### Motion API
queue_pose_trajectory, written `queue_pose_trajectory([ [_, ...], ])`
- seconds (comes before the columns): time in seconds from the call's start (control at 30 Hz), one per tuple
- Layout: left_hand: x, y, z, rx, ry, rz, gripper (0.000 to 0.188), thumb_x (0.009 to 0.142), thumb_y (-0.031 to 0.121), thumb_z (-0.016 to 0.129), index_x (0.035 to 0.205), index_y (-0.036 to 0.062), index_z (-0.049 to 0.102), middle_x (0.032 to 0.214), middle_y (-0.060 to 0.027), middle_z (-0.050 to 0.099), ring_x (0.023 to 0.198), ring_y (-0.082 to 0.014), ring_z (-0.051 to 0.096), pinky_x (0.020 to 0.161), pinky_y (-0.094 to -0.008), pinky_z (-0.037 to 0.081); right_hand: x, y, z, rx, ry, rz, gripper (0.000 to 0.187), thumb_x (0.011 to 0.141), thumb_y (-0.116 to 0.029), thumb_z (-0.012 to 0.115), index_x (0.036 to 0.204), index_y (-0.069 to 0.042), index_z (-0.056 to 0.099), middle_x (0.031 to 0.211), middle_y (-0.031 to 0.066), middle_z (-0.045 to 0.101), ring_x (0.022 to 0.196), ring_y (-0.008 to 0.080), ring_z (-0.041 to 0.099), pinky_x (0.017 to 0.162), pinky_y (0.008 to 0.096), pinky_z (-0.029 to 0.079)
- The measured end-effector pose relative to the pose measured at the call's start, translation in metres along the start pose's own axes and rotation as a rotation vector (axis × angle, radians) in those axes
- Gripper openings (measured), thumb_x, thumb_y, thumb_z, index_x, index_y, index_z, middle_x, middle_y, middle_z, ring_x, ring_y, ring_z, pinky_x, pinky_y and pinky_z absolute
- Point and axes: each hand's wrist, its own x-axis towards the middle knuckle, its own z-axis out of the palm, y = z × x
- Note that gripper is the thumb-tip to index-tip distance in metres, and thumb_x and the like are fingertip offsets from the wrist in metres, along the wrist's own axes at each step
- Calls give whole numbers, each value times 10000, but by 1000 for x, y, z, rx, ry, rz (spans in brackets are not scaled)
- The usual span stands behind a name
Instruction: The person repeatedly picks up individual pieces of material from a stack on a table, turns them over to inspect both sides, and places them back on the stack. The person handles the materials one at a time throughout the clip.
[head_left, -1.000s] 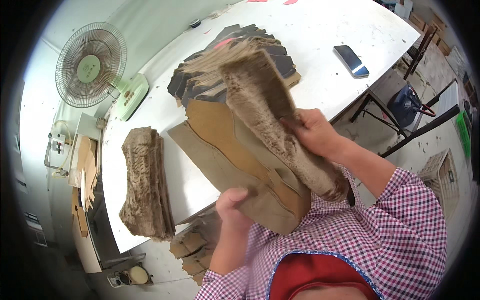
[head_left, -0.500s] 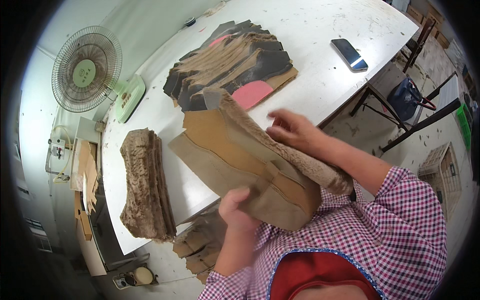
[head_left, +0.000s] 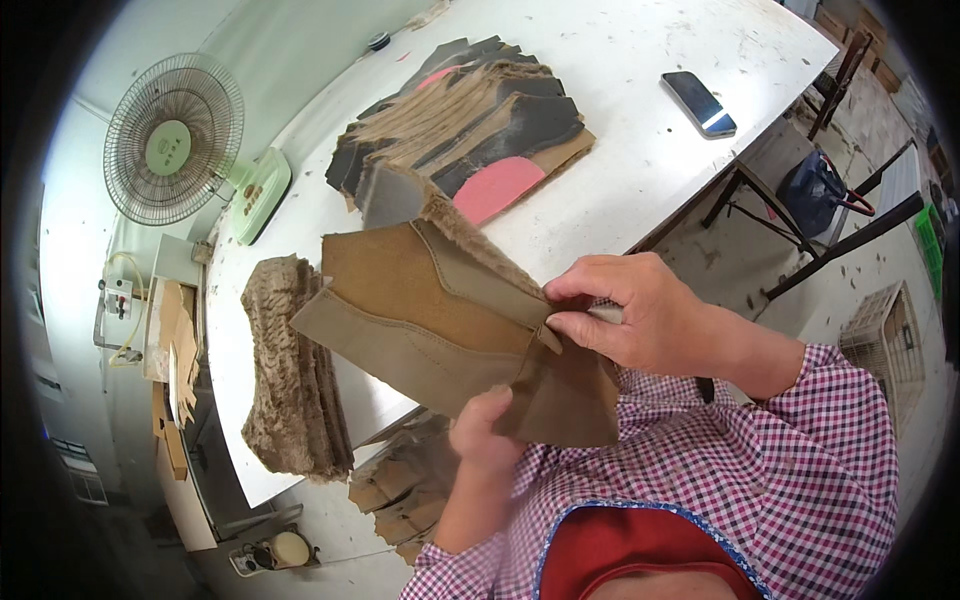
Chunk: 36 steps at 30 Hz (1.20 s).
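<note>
A stitched boot upper [head_left: 395, 270] in olive-tan leather is held over the near edge of the table. Along its far side runs a strip of brown fleece [head_left: 485, 250]. My left hand [head_left: 487, 430] grips its lower edge, thumb on top and fingers hidden underneath. With thumb and forefinger, my right hand [head_left: 635, 315] pinches the upper's right edge near a small tab beside the fleece. Close to the upper's left end stands a stack of brown fleece pieces [head_left: 295, 370]. Behind it lies a pile of dark grey and tan cut pieces [head_left: 460, 125] with a pink patch [head_left: 500, 188].
A phone [head_left: 698, 104] lies on the white table [head_left: 610, 60] at the right. A green scale [head_left: 262, 195] and a fan [head_left: 172, 138] are at the left. Below the front edge are more tan pieces [head_left: 405, 490]. A dark bag [head_left: 812, 190] rests on a chair at the right.
My right hand has come down onto the upper and closed on its edge. The upper has shifted left and turned, with its fleece side folded back.
</note>
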Motion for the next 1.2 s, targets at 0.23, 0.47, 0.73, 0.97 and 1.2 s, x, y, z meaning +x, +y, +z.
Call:
queue_pose_trajectory([
  [0.23, -2, -1, -8, 85, 46, -18, 550, 750, 141, 469, 1247, -93, 486, 1226, -202, 576, 1140, -319, 557, 1009, -410, 425, -3, -9, -3, 38, -28, 93, 161, 814, -71, 664, 951, 14, 651, 812, 164, 662, 731, 284, 672, 661, 343, 528],
  [0.47, -1, -7, -11, 132, 80, -42, 563, 752, 122, 504, 1277, -82, 481, 1251, -173, 570, 1165, -298, 548, 1020, -402, 417, -14, -7, 10, 39, 119, 43, 109, 836, -31, 640, 930, 9, 603, 799, 158, 632, 702, 310, 644, 624, 361, 506],
  [0.73, 14, -2, -29, -53, -77, 141, 575, 813, 226, 518, 1312, -51, 457, 1293, -183, 542, 1188, -328, 533, 1012, -446, 431, -9, 3, 10, 73, 57, -49, 92, 873, 23, 567, 949, -5, 525, 820, 152, 566, 719, 330, 580, 634, 375, 461],
  [0.97, 44, 25, -39, -264, 55, 110, 465, 954, 255, 452, 1339, -6, 450, 1323, -168, 532, 1188, -335, 542, 1015, -479, 440, -14, 28, 20, 42, 2, -80, 107, 869, 23, 585, 955, -13, 533, 847, 135, 537, 783, 313, 537, 693, 363, 438],
  [1.2, 38, 19, -42, -386, 119, 47, 449, 955, 231, 448, 1343, 4, 450, 1339, -172, 523, 1196, -340, 536, 1023, -501, 428, -15, 32, 9, 164, -146, 111, 163, 921, -118, 600, 1052, -20, 597, 991, 123, 618, 913, 255, 593, 798, 321, 472],
])
